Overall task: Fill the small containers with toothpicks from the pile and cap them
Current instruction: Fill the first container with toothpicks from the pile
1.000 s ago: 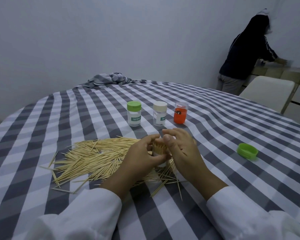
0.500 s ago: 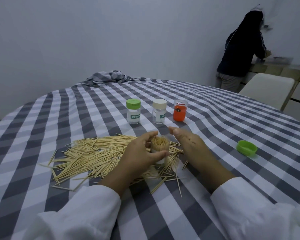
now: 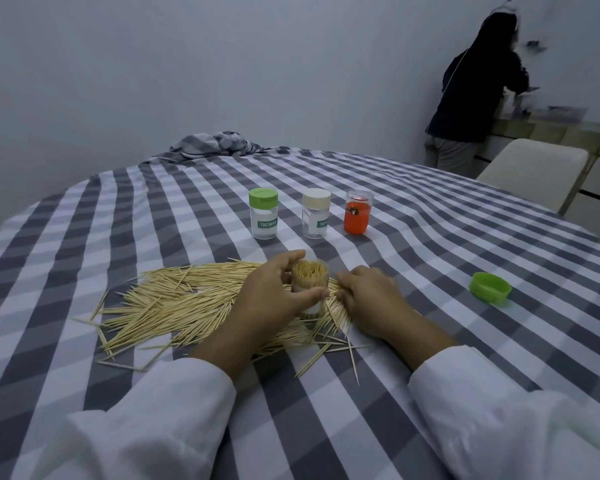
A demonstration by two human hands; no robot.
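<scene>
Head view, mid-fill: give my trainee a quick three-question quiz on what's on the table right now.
1. True or false: the container gripped by the left hand is already capped.
2. Which lies loose on the cloth to the right of the right hand? A) an orange lid B) the green cap C) a spoon
3. Fill in: the right hand rests on the toothpick ____.

Key: 1 false, its mouth is open and shows toothpick tips. 2 B. 3 pile.
</scene>
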